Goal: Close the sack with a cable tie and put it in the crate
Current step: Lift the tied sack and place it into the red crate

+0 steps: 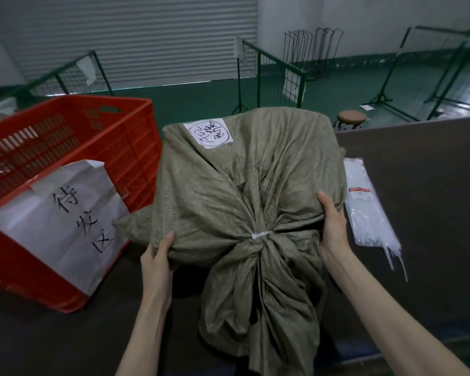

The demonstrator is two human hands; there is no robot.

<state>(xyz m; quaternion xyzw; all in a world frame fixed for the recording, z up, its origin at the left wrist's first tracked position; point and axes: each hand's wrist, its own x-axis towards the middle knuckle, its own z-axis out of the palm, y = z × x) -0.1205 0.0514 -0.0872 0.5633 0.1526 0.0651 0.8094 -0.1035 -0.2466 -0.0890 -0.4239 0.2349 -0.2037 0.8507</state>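
Observation:
A full olive-green woven sack lies on the dark table, its neck gathered toward me and cinched by a white cable tie. A white handwritten label is stuck on its far end. My left hand grips the sack's lower left side. My right hand grips its right side. The loose mouth of the sack hangs down over the table's near edge. A red plastic crate stands just left of the sack, with a white paper sign on its near wall.
A clear bag of white cable ties lies on the table right of the sack. Beyond the table are green wire-mesh fences, a round stool, a green floor and a roller shutter.

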